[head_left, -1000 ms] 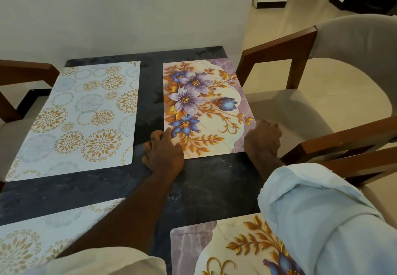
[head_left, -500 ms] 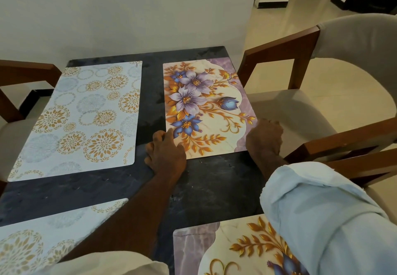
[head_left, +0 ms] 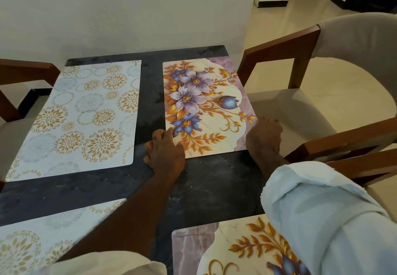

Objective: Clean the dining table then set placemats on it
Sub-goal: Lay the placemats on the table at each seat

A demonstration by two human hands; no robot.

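A floral placemat [head_left: 214, 107] with purple and blue flowers lies flat on the far right part of the dark marble dining table [head_left: 214, 184]. My left hand [head_left: 165, 152] is at its near left corner, fingers curled, with the forefinger over the mat's edge. My right hand [head_left: 263, 137] curls its fingers round the mat's near right corner, at the table's right edge. A white placemat with gold circles [head_left: 86, 111] lies at the far left. A matching white mat [head_left: 32, 238] and a second floral mat [head_left: 225, 246] lie at the near end, partly under my sleeves.
A wooden chair with a beige seat [head_left: 300, 111] stands close against the table's right side. Another chair's armrest [head_left: 25, 70] shows at the left. A white wall runs along the table's far end. Tiled floor opens at the far right.
Both hands stay at the floral mat's near corners. The mat and the hands have hardly shifted; only the view moved a little.
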